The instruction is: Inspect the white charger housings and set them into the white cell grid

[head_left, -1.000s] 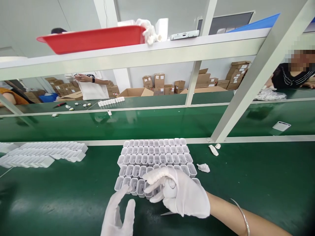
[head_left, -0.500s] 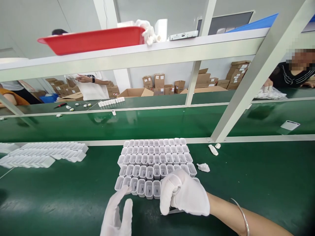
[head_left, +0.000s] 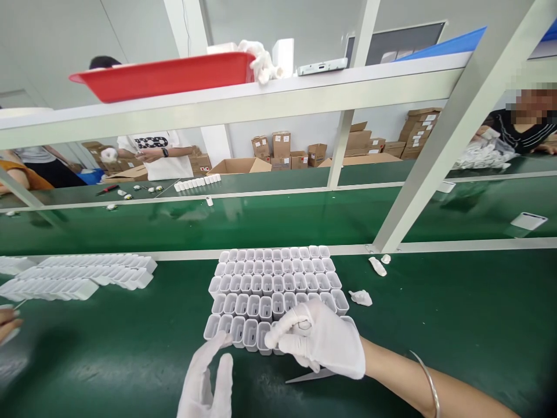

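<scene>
Rows of white plastic cups (head_left: 251,334), open side up with small dark slots in their bottoms, stand close together on the green table. My left hand (head_left: 204,377), in a white glove, is open, thumb and index finger apart; its index fingertip rests at the front row's left cups. White-gloved too, my right hand (head_left: 319,342) is over the front row's right part, its fingers bent together at a cup's rim. What they pinch, if anything, is hidden. Beneath that hand juts a pointed metal tool (head_left: 308,378), partly covered; whether it is held I cannot tell.
More white cups (head_left: 73,273) lie on their sides at left, near another person's hand (head_left: 8,325). Crumpled white scraps (head_left: 360,298) lie right of the rows. A frame post (head_left: 444,139) and a shelf with a red tray (head_left: 165,75) stand ahead. Co-workers sit and stand beyond.
My right hand has shifted left along the front row, showing more of the metal tool. My left hand has barely moved. Another person's hand has come in at the left edge.
</scene>
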A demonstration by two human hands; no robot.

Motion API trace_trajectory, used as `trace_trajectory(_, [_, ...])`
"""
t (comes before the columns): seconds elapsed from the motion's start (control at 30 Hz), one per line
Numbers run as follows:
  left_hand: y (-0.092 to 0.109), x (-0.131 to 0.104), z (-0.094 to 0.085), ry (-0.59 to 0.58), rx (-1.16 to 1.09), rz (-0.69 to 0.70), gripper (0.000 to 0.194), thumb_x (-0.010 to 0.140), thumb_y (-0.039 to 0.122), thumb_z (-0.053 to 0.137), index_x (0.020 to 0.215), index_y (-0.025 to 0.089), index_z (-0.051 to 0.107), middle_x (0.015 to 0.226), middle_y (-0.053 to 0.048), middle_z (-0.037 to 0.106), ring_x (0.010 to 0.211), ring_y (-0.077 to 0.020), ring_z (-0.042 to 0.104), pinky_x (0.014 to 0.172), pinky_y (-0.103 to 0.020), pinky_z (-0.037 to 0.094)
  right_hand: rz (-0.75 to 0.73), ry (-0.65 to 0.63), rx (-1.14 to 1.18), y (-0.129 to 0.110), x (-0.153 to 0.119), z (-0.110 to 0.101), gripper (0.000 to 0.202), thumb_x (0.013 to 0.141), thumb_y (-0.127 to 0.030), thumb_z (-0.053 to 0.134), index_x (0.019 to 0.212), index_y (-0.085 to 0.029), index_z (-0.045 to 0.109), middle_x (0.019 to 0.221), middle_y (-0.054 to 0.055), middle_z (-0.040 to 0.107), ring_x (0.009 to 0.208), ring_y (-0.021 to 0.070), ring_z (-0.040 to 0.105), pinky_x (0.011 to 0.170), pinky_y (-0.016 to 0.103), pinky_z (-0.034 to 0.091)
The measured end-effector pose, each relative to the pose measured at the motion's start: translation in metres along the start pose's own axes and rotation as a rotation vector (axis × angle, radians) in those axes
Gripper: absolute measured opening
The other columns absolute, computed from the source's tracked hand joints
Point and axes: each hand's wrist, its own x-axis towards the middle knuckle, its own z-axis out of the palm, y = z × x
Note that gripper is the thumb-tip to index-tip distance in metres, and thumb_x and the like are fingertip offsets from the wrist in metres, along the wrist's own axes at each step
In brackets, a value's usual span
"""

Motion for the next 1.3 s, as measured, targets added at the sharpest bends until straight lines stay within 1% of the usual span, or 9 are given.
trace_trajectory(0.1, [-0.003, 0.042, -0.023, 0.017, 0.0, 0.026, 0.031, 0.097, 0.042, 0.061, 0.119, 0.021, 0.065, 0.128, -0.01, 0.065, 0.114, -0.0243, 0.064, 0.096, -0.045, 0.056, -0.04, 0.015, -0.122, -0.003, -0.003, 0.001, 0.039, 0.085, -0.051, 0.07, 0.073, -0.015, 0.078, 0.046, -0.005, 0.052, 0.038, 0.0069, 0.041, 0.04, 0.02, 0.037])
trace_trajectory(0.2, [-0.026, 0.124, -0.07, 0.079, 0.003, 0.055, 0.044, 0.1, 0.057, 0.039, 0.088, 0.026, 0.068, 0.112, -0.009, 0.068, 0.144, -0.0305, 0.045, 0.109, -0.047, 0.05, -0.014, 0.0, -0.174, -0.005, -0.007, 0.0, 0.053, 0.089, -0.061, 0.061, 0.064, -0.015, 0.071, 0.041, -0.006, 0.044, 0.037, 0.0078, 0.038, 0.039, 0.021, 0.033])
trace_trajectory(0.3, [-0.079, 0.215, -0.125, -0.038, 0.091, 0.172, 0.048, 0.086, 0.067, 0.057, 0.062, 0.025, 0.063, 0.075, -0.009, 0.065, 0.143, -0.0393, 0.045, 0.113, -0.055, 0.044, -0.002, 0.001, -0.208, -0.005, -0.007, -0.002, 0.063, 0.088, -0.073, 0.055, 0.058, -0.017, 0.065, 0.04, -0.005, 0.043, 0.036, 0.0089, 0.038, 0.038, 0.022, 0.031])
trace_trajectory(0.4, [-0.137, 0.261, -0.163, -0.048, 0.061, 0.268, 0.039, 0.076, 0.063, 0.071, 0.072, 0.024, 0.072, 0.078, -0.009, 0.07, 0.143, -0.0385, 0.046, 0.113, -0.055, 0.044, -0.088, 0.021, -0.223, -0.003, -0.004, -0.004, 0.075, 0.088, -0.082, 0.041, 0.045, -0.021, 0.051, 0.036, -0.004, 0.039, 0.035, 0.0102, 0.04, 0.044, 0.026, 0.039])
trace_trajectory(0.57, [-0.17, 0.236, -0.177, -0.066, -0.114, 0.146, 0.023, 0.085, 0.045, 0.065, 0.075, 0.025, 0.071, 0.106, -0.01, 0.077, 0.143, -0.0314, 0.047, 0.118, -0.049, 0.044, -0.239, -0.001, -0.147, 0.005, 0.001, -0.006, 0.087, 0.096, -0.079, 0.02, 0.031, -0.025, 0.039, 0.028, -0.002, 0.032, 0.035, 0.0105, 0.04, 0.055, 0.029, 0.048])
trace_trajectory(0.8, [-0.13, 0.255, -0.159, -0.059, -0.166, 0.224, 0.024, 0.08, 0.051, 0.071, 0.076, 0.028, 0.073, 0.116, -0.009, 0.077, 0.14, -0.0335, 0.05, 0.104, -0.047, 0.059, -0.217, 0.091, 0.213, 0.023, 0.03, -0.013, 0.08, 0.085, -0.086, 0.043, 0.035, -0.024, 0.036, 0.025, -0.005, 0.03, 0.024, 0.0063, 0.027, 0.033, 0.022, 0.026])
trace_trajectory(0.93, [-0.121, 0.261, -0.155, -0.018, -0.208, 0.247, 0.038, 0.09, 0.055, 0.057, 0.072, 0.025, 0.07, 0.118, -0.005, 0.077, 0.134, -0.0323, 0.056, 0.098, -0.046, 0.062, -0.237, 0.135, 0.401, 0.021, 0.044, -0.02, 0.072, 0.083, -0.085, 0.048, 0.06, -0.018, 0.062, 0.032, -0.006, 0.041, 0.025, 0.0112, 0.041, 0.03, 0.021, 0.028])
trace_trajectory(1.13, [-0.132, 0.248, -0.17, -0.061, -0.334, 0.136, 0.028, 0.09, 0.042, 0.063, 0.071, 0.023, 0.071, 0.107, -0.005, 0.08, 0.124, -0.0328, 0.062, 0.09, -0.039, 0.063, -0.266, 0.088, 0.422, 0.01, 0.027, -0.019, 0.044, 0.082, -0.057, 0.076, 0.106, -0.019, 0.075, 0.085, 0.007, 0.075, 0.07, 0.0232, 0.075, 0.071, 0.041, 0.062])
trace_trajectory(1.3, [-0.138, 0.26, -0.135, -0.256, -0.662, -0.018, 0.008, 0.073, 0.011, 0.077, 0.073, 0.018, 0.073, 0.098, -0.015, 0.08, 0.098, -0.0287, 0.076, 0.073, -0.02, 0.062, -0.26, 0.234, 0.27, 0.028, -0.004, 0.025, 0.047, 0.087, -0.045, 0.075, 0.131, -0.03, 0.069, 0.137, 0.009, 0.066, 0.126, 0.0317, 0.061, 0.113, 0.053, 0.043])
